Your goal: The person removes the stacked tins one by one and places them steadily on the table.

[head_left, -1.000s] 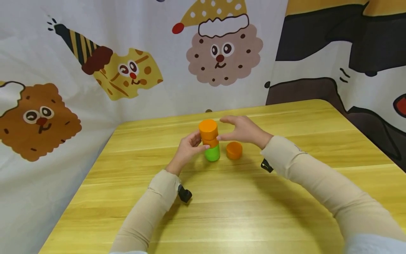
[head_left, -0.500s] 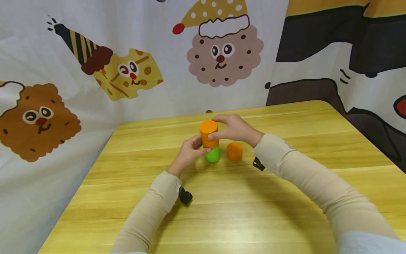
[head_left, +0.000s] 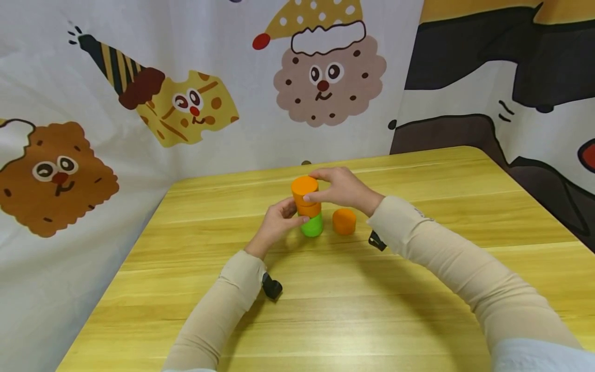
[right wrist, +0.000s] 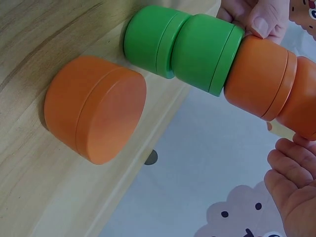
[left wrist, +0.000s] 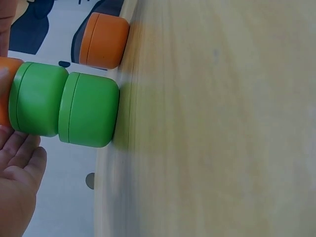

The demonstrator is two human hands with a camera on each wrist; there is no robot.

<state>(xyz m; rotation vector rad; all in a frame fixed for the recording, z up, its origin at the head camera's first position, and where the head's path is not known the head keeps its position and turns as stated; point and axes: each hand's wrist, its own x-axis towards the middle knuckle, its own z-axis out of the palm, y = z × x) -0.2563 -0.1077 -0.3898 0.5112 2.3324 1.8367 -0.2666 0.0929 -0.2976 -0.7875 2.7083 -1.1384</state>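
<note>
1. Left hand point(head_left: 275, 224), eight o'clock of stack point(head_left: 310, 207): gripping lower orange jar point(right wrist: 257, 74).
2. Right hand point(head_left: 346, 190), two o'clock: pinching upper orange jar point(head_left: 304, 185).
3. Green jars point(left wrist: 91, 111) beneath, lowest on table point(head_left: 334, 299). Loose orange jar point(head_left: 344, 222) near, three o'clock.

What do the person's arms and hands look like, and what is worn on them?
The left hand and right hand are bare. Wrinkled beige fabric sleeves end in cuffs, with a small black device near each; pale bluish cloth shows nearer the body.
</note>
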